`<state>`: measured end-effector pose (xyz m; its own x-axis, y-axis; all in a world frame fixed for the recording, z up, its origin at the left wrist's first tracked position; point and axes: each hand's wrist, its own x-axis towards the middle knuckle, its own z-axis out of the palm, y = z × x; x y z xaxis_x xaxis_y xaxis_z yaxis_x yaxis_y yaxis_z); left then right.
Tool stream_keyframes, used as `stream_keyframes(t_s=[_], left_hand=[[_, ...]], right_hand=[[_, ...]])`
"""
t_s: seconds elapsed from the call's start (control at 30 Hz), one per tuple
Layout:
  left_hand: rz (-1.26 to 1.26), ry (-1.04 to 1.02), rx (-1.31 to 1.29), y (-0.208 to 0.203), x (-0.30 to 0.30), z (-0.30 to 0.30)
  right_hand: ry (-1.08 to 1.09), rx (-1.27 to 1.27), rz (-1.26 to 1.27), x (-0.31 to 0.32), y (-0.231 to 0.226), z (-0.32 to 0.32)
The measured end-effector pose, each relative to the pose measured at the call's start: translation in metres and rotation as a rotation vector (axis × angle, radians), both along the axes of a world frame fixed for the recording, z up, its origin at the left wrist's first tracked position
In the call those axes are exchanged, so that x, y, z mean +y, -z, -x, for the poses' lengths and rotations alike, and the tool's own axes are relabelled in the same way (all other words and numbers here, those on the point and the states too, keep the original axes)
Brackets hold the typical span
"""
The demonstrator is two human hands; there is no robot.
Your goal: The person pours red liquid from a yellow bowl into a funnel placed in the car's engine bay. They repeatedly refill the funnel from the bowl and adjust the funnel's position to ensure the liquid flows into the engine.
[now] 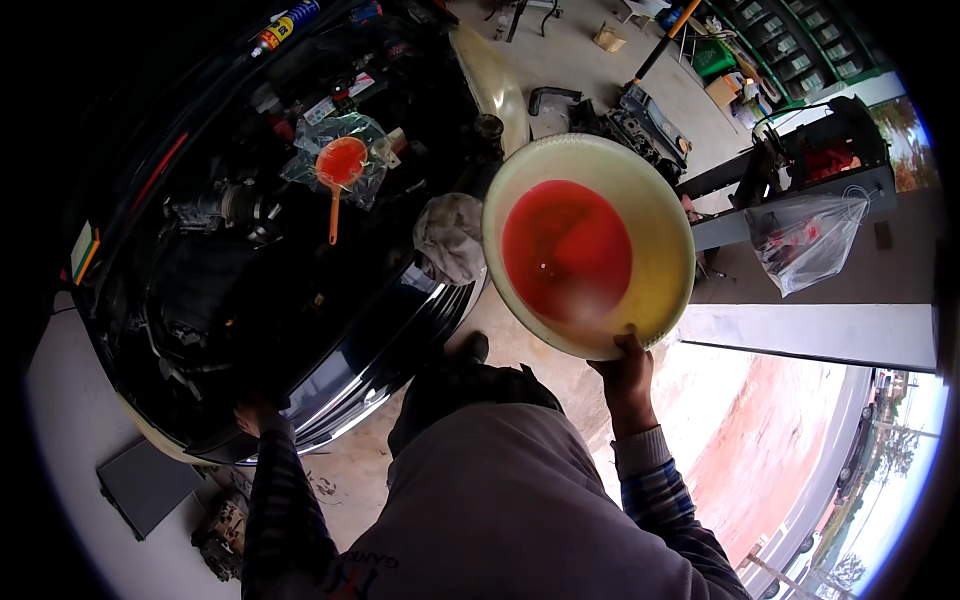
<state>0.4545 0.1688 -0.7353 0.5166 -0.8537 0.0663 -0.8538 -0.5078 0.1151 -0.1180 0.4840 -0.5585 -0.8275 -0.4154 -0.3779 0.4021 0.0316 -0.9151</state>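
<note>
My right hand point(626, 385) is closed on the near rim of a large pale round basin point(665, 245), thumb over the edge. Red liquid point(565, 250) pools toward the basin's left side. At the front left edge of the car's open engine bay is my left hand point(258, 416); its fingers are lost in the dark. Over the engine, an orange round-bowled utensil with a long handle point(342, 162) lies on a clear plastic bag point(368, 135). A crumpled grey cloth point(450, 238) hangs on the car's front edge, just left of the basin.
A blue and yellow spray can point(288, 26) lies at the far side of the engine bay. Beyond the basin are a floor jack point(650, 125) and black car parts. On the right, a clear bag point(808, 240) hangs from a dark bench point(720, 225). A dark panel point(150, 487) lies at lower left.
</note>
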Motion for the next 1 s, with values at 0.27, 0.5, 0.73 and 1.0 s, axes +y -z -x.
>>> stream_keyframes(t_s=[0.27,0.5,0.73,1.0], left_hand=[[0.172,0.067,-0.322,0.028,-0.002,-0.016],[0.128,0.056,-0.302,0.018,-0.002,0.011],[-0.1,0.047,-0.308,0.008,-0.004,0.009],[-0.01,0.064,-0.174,-0.018,0.002,0.03]], right_hand=[[-0.042,-0.034,-0.15,-0.012,-0.024,-0.022],[-0.117,0.036,-0.218,-0.017,-0.023,-0.044],[-0.213,0.162,-0.21,-0.011,0.012,-0.055],[-0.408,0.634,-0.268,-0.012,0.037,-0.061]])
